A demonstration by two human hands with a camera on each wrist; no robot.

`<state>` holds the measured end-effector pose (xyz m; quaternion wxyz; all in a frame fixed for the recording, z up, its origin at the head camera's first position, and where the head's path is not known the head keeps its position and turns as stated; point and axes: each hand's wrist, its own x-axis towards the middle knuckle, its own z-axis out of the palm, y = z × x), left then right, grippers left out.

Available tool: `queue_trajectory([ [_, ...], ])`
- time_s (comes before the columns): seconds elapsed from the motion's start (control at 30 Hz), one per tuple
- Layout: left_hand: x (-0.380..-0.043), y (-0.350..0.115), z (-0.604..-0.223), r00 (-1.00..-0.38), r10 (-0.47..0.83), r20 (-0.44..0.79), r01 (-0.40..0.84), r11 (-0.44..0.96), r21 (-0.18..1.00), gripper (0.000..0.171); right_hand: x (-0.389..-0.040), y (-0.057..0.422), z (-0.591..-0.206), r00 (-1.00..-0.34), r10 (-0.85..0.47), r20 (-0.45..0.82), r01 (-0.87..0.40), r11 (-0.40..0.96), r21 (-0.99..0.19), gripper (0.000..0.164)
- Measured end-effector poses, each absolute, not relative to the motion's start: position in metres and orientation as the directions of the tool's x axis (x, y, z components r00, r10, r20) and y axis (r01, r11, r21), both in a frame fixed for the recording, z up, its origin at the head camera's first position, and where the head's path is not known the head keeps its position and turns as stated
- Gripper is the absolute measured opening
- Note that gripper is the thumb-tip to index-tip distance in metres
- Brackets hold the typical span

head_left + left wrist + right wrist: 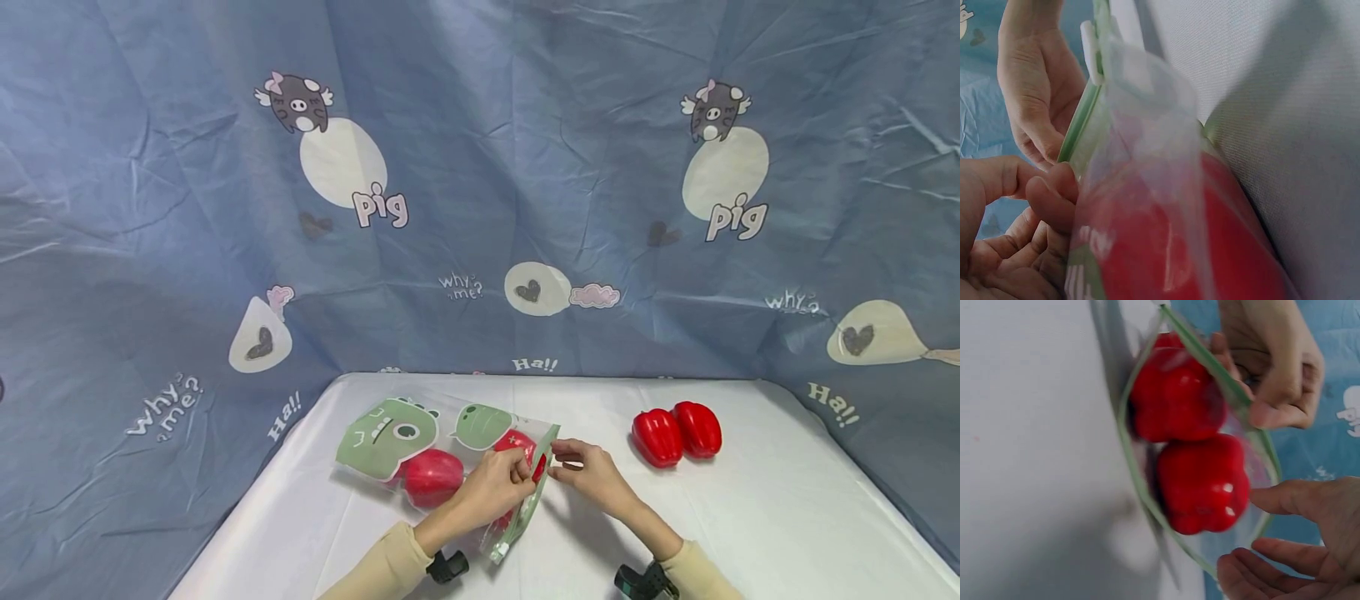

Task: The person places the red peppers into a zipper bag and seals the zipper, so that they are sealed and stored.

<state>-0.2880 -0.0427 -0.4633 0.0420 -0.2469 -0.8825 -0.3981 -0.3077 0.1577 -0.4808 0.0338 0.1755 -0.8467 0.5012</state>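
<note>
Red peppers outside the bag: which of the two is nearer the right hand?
The left pepper of the loose pair in the head view; the other pepper lies to its right, farther from the right hand.

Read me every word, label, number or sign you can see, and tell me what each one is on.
"pig" twice, on the blue cloth.
"why me?" repeated on that cloth; the rightmost is partly unclear.
"Ha!!" repeated on that cloth.
Clear bag: cartoon prints; any lettering is too small or blurred to read.
</note>
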Motion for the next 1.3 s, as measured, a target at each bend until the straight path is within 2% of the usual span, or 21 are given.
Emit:
queue_trajectory([
  [0.3, -0.288, -0.043, -0.464, -0.878, 0.399, 0.264, 0.462, 0.565, 0.684, 0.010, -0.313, 0.184, -0.457, -0.948, -0.266, 0.177, -0.297, 0.530, -0.794, 0.044],
  [0.93, -0.289, -0.043, -0.464, -0.879, 0.397, 0.265, 0.463, 0.573, 0.676, 0.009, -0.318, 0.223, -0.429, -0.963, -0.233, 0.137, -0.255, 0.618, -0.744, 0.054],
  [1.3, -0.288, -0.043, -0.466, -0.883, 0.395, 0.253, 0.451, 0.571, 0.686, 0.009, -0.314, 0.246, -0.413, -0.988, -0.130, 0.079, -0.148, 0.710, -0.688, 0.056],
])
